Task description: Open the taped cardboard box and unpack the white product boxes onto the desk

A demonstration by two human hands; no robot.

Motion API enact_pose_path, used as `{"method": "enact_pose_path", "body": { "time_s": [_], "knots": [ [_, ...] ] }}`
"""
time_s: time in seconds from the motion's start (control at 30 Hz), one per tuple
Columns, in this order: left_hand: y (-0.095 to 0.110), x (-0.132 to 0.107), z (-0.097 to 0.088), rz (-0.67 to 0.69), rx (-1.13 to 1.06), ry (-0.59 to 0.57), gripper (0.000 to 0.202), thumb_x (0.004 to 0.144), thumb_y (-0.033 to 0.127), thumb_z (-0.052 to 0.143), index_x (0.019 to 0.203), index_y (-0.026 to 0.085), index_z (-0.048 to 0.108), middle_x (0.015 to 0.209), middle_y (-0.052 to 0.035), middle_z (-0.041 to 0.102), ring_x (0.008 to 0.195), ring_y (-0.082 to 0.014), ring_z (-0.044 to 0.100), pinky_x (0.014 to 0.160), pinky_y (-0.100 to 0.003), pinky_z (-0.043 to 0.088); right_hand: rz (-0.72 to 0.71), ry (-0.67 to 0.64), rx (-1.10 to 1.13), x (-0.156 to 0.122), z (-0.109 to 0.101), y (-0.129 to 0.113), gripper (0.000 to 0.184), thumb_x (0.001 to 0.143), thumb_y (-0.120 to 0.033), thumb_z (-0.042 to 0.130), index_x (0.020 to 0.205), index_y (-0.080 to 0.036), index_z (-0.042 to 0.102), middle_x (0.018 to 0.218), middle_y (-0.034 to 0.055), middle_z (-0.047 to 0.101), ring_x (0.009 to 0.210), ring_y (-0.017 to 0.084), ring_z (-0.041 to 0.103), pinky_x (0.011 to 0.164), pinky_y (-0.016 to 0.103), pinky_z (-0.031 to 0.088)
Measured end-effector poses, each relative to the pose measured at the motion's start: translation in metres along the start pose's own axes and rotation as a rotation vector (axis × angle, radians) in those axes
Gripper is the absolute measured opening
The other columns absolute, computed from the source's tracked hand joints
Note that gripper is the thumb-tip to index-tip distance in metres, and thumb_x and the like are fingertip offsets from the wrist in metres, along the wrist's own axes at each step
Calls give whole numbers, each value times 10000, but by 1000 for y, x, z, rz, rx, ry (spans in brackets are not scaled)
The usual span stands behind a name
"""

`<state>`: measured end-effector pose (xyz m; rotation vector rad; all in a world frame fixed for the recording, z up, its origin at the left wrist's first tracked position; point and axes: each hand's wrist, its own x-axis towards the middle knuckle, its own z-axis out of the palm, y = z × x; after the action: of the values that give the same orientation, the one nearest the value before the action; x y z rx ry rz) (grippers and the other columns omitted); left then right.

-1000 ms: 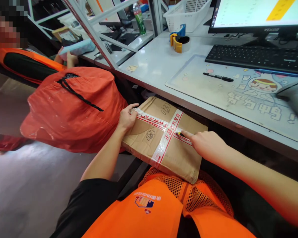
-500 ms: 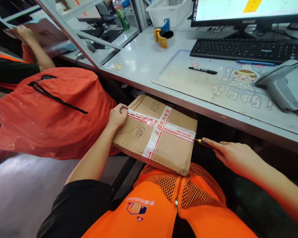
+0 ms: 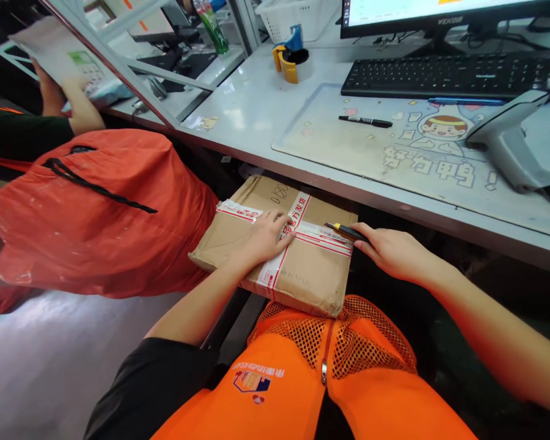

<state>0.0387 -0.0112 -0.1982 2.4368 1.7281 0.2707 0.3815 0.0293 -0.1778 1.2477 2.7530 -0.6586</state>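
Lying off the desk [image 3: 252,104]: one cardboard box [image 3: 311,267], flat, just in front of the left stretch of the front edge; near corner at the orange vest [image 3: 297,373].
Box markings: white packing tape [image 3: 324,238] with red characters, crossed on the upper face; black handwriting [image 3: 279,193] toward the far edge.
Left hand [image 3: 269,235]: palm down over the tape crossing, fingers loosely extended, gripping nothing.
Right hand [image 3: 387,247]: fingers closed round a black-and-yellow utility knife [image 3: 346,231] at the box's right edge, tip toward the tape; blade contact cannot be told.
Desk, front edge: cartoon desk mat [image 3: 343,143], bearing a black marker pen [image 3: 365,121]; gray barcode scanner [image 3: 516,146] farther right.
Desk, toward back edge: black keyboard [image 3: 440,74], blue pen [image 3: 465,101] along its near side.
Desk, back left corner: tape dispenser [image 3: 286,67] before a white plastic basket [image 3: 293,21].
Left of box: red sack [image 3: 96,226], black cord.
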Motion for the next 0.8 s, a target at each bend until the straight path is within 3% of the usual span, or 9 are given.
{"method": "enact_pose_path", "body": {
  "time_s": [0.13,0.23,0.37,0.6,0.8],
  "knots": [
    [7,0,-4,102,-78,-62,362,1050,474,551,1264,207,668,1323,-132,610,1255,-309,546,1135,-492,446,14,-114,-96,8,-3,-12,448,1131,-429,307,1476,-205,483,1223,149,768,1017,323,758,765,388,530],
    [16,3,-10,81,-73,-130,404,1037,502,574,1322,231,667,1357,-129,585,1289,-331,512,1160,-529,415,24,-152,-160,13,-4,-19,384,1125,-406,339,1389,-196,524,1136,150,779,954,331,765,719,377,508],
    [29,10,-11,56,-27,-181,383,1023,504,601,1299,247,668,1352,-121,579,1307,-348,483,1160,-559,392,14,-162,-178,17,-6,-23,353,1125,-381,345,1351,-204,550,1079,138,782,919,330,768,705,375,507],
    [51,24,-3,79,206,-245,430,1053,554,546,1162,154,663,1283,-175,610,1213,-372,516,1024,-539,453,57,-155,-148,13,-10,-16,381,1112,-362,384,1406,-217,578,1166,144,780,1001,333,772,788,406,545],
    [53,27,-2,84,211,-241,433,1089,542,484,1133,154,672,1252,-163,631,1202,-352,535,1006,-515,447,27,-169,-125,11,-4,-11,378,1095,-348,408,1402,-239,599,1161,126,785,1005,333,775,791,410,546]
  ]
}}
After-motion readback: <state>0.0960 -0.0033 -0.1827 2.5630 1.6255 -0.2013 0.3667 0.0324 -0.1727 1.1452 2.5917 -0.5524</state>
